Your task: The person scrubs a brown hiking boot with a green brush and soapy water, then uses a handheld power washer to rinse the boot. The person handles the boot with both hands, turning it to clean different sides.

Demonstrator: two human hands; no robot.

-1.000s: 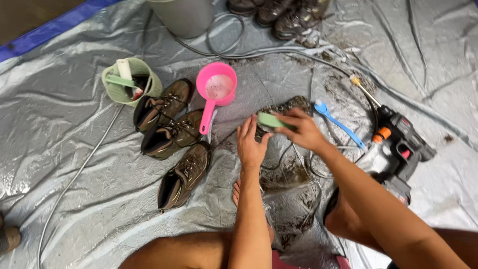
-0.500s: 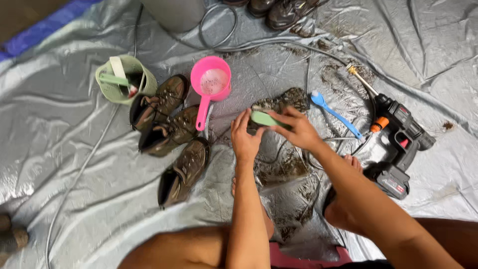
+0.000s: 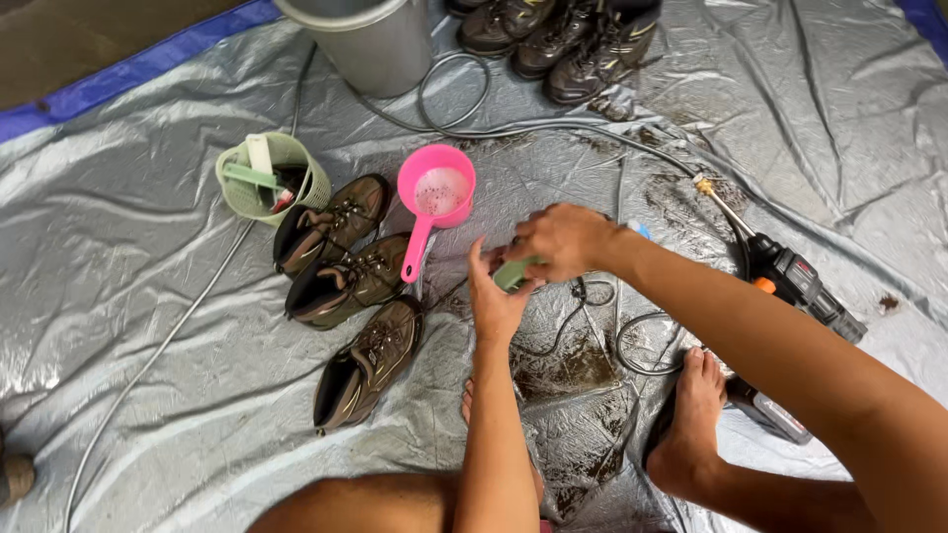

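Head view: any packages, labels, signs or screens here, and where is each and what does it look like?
Label on the spray gun's battery: at right, beside the person's foot; a pale strip on the dark block, print too small to make out.
No packages, signs or screens show.

A crinkled silver plastic tarp [image 3: 148, 296] with a blue border covered the ground. Three brown lace-up hiking boots [image 3: 346, 281] lay side by side toward its left half. A pink plastic long-handled scoop [image 3: 434, 197] rested just beside them. A pale green slotted basket [image 3: 272, 178] stood nearby, a grey metal bucket [image 3: 365, 39] at the tarp's top edge.
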